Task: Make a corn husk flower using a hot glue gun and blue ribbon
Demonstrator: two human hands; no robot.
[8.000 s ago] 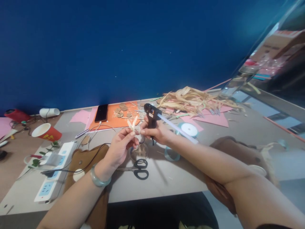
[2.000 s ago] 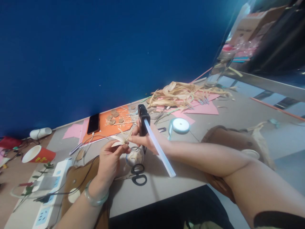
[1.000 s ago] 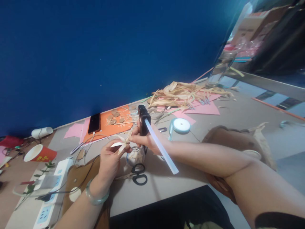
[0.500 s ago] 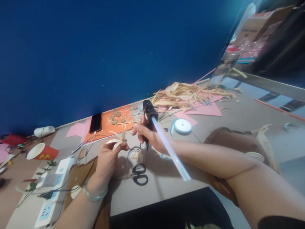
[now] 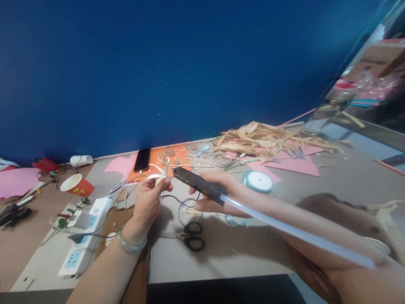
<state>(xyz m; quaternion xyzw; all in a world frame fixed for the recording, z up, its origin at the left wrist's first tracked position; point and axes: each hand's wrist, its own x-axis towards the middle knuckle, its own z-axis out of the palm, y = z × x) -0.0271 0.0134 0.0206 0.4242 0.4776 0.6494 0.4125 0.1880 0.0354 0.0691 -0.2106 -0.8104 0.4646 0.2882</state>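
Note:
My left hand (image 5: pixel 148 202) pinches a small pale flower made of dried husk strips (image 5: pixel 160 175), held up above the table. A jade bangle (image 5: pixel 131 244) is on that wrist. My right hand (image 5: pixel 218 194) grips a black glue gun (image 5: pixel 198 185). Its nozzle points left at the flower's base, almost touching it. A long translucent glue stick (image 5: pixel 297 234) juts back from the gun along my right forearm. The gun's black cord (image 5: pixel 172 197) droops under my hands.
Black scissors (image 5: pixel 190 236) and a small clear dish (image 5: pixel 190 211) lie below my hands. A white power strip (image 5: pixel 84 230), a red paper cup (image 5: pixel 76 185), a phone (image 5: pixel 142 159) on orange paper, a ribbon spool (image 5: pixel 257 181) and a husk pile (image 5: pixel 265 141) surround them. A brown bag (image 5: pixel 341 211) sits right.
My right hand has tipped the glue gun from upright to nearly level, with the nozzle now at the flower. The camera view has swung right.

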